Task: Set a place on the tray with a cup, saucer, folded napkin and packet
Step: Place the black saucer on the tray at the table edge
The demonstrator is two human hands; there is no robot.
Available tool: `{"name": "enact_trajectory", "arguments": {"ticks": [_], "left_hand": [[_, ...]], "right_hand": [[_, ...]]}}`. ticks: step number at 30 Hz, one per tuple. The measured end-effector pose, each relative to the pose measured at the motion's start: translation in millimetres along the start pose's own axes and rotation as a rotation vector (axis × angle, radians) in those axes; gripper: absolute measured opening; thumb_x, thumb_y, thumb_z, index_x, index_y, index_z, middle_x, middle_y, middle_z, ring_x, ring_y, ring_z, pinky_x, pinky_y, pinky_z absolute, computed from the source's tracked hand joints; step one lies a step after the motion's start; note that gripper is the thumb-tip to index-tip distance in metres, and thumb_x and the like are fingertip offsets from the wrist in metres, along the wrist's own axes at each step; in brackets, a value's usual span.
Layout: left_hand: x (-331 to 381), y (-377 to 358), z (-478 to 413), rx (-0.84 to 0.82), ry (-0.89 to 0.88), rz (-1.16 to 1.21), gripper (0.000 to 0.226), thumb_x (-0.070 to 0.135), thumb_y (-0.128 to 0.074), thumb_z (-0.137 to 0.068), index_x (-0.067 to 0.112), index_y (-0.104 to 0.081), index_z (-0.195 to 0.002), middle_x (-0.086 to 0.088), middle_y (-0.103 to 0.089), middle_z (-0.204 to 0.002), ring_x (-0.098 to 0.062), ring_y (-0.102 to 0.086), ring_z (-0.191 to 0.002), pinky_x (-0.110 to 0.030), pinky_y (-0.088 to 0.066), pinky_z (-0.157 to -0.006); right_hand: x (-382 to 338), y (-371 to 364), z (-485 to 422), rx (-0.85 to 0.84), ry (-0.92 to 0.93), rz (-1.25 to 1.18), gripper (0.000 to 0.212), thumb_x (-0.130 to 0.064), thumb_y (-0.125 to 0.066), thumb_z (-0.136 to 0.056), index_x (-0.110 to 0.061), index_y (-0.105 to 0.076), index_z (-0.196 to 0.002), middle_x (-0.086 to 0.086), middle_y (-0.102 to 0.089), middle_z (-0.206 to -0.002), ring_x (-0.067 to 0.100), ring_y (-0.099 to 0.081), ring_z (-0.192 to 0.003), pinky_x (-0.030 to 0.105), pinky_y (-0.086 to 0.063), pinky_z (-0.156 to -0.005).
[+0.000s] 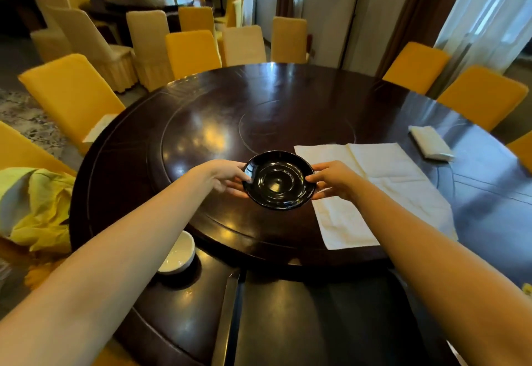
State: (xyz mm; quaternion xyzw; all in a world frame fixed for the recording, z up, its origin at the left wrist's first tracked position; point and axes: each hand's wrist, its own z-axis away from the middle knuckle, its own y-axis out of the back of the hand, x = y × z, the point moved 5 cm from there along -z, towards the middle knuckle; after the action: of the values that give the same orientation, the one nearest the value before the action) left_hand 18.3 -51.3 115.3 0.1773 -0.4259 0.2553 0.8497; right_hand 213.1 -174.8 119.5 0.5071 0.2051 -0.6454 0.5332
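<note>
I hold a glossy black saucer (pixel 278 180) over the dark round table, between both hands. My left hand (pixel 227 177) grips its left rim and my right hand (pixel 334 178) grips its right rim. Just right of the saucer a white cloth napkin (pixel 388 181) lies spread flat on the raised turntable (pixel 201 135). Further right, a small white folded packet (pixel 431 146) rests on the table. A white cup (pixel 178 253) stands on the table's outer ring under my left forearm, partly hidden by it. No tray is identifiable.
Yellow-covered chairs (pixel 72 94) ring the table. A crumpled yellow cloth (pixel 37 210) lies on the chair at my left. A dark chair back or flat dark panel (pixel 302 322) sits at the near edge. More tables and chairs stand at the back left.
</note>
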Motion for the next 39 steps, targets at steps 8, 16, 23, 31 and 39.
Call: {"name": "enact_trajectory", "arguments": {"ticks": [8, 16, 23, 31, 39], "left_hand": [[17.4, -19.7, 59.6, -0.019, -0.095, 0.010, 0.035, -0.005, -0.043, -0.091, 0.013, -0.053, -0.120, -0.007, -0.061, -0.088, -0.013, -0.067, -0.064, -0.028, -0.058, -0.059], [-30.7, -34.6, 95.1, -0.022, -0.112, 0.106, 0.036, -0.003, -0.048, -0.089, 0.014, -0.056, -0.120, -0.008, -0.065, -0.095, -0.019, -0.065, -0.081, -0.030, -0.058, -0.065], [-155.3, -65.0, 90.4, 0.130, 0.046, 0.249, 0.012, -0.003, -0.055, -0.086, 0.005, -0.060, -0.093, -0.014, -0.066, -0.085, -0.022, -0.067, -0.070, -0.033, -0.059, -0.057], [-235.9, -93.7, 61.5, 0.276, 0.213, 0.206, 0.010, -0.006, -0.059, -0.083, 0.001, -0.062, -0.088, -0.013, -0.067, -0.080, -0.021, -0.067, -0.071, -0.027, -0.058, -0.051], [-256.6, -104.8, 39.3, 0.496, 0.266, 0.033, 0.008, -0.008, -0.066, -0.077, -0.004, -0.065, -0.084, -0.017, -0.065, -0.092, -0.028, -0.067, -0.087, -0.035, -0.058, -0.065]], "right_hand": [[-8.7, 12.4, 49.6, -0.049, 0.020, -0.089, 0.032, 0.001, -0.059, -0.087, -0.007, -0.060, -0.117, 0.013, -0.068, -0.096, 0.025, -0.069, -0.076, 0.030, -0.058, -0.053], [39.4, -2.5, 88.1, -0.105, 0.038, -0.254, 0.024, -0.008, -0.063, -0.086, -0.015, -0.068, -0.108, 0.006, -0.072, -0.097, 0.020, -0.070, -0.082, 0.030, -0.058, -0.058], [151.9, -44.0, 107.1, -0.095, -0.050, -0.328, 0.026, -0.009, -0.063, -0.086, -0.028, -0.068, -0.103, 0.001, -0.076, -0.085, 0.017, -0.073, -0.076, 0.027, -0.056, -0.054], [233.6, -64.1, 95.8, -0.060, -0.227, -0.267, 0.029, -0.006, -0.061, -0.087, -0.019, -0.065, -0.114, 0.004, -0.074, -0.091, 0.018, -0.073, -0.076, 0.029, -0.058, -0.056], [261.2, -69.3, 79.3, 0.016, -0.303, -0.166, 0.032, -0.007, -0.064, -0.086, -0.014, -0.064, -0.117, 0.009, -0.071, -0.096, 0.021, -0.070, -0.077, 0.031, -0.058, -0.054]]}}
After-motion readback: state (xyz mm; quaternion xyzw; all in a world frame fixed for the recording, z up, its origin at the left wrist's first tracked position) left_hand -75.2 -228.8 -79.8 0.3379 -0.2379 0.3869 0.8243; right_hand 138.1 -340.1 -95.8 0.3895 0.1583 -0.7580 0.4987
